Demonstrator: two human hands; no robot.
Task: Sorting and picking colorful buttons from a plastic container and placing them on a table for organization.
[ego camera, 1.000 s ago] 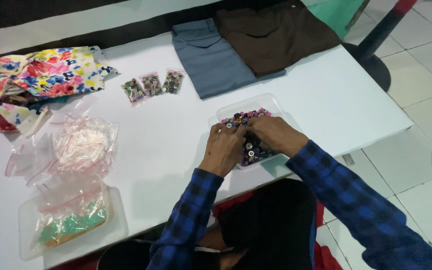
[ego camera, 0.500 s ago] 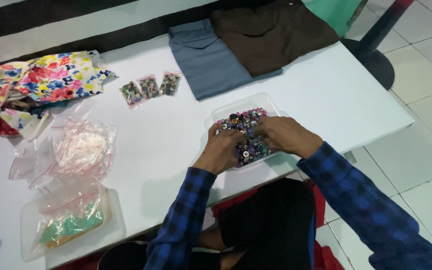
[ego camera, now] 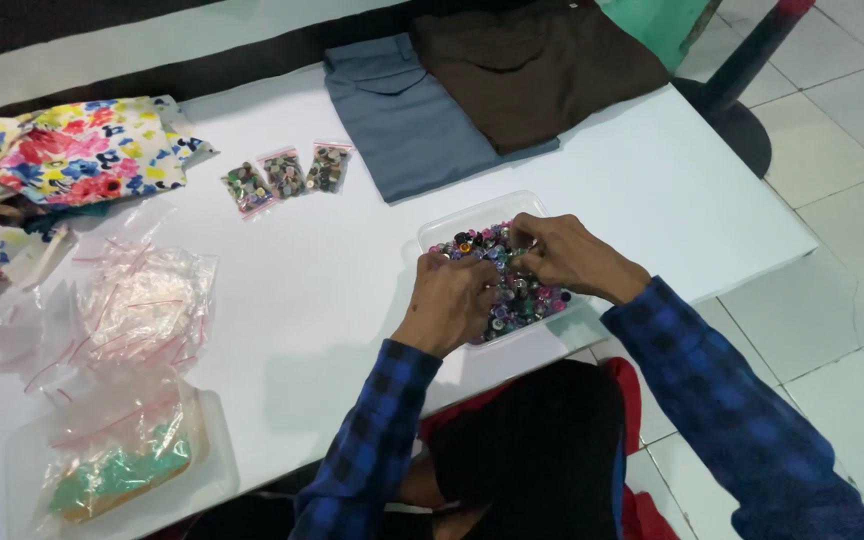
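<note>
Both hands are inside the clear plastic tray (ego camera: 452, 222), which stands on the white table (ego camera: 332, 290) near its front edge and is full of small mixed-colour buttons (ego camera: 530, 297). The left hand (ego camera: 449, 303) lies curled on the buttons; if it pinches any, I cannot tell. The right hand (ego camera: 567, 256) has bent fingers among the buttons at the tray's middle; its grip is hidden too. Behind the tray lie three small bags of buttons (ego camera: 286, 176) and folded grey trousers (ego camera: 402, 120).

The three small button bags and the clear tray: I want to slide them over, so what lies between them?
Only bare white table between the small bags and the tray, per the head view.
</note>
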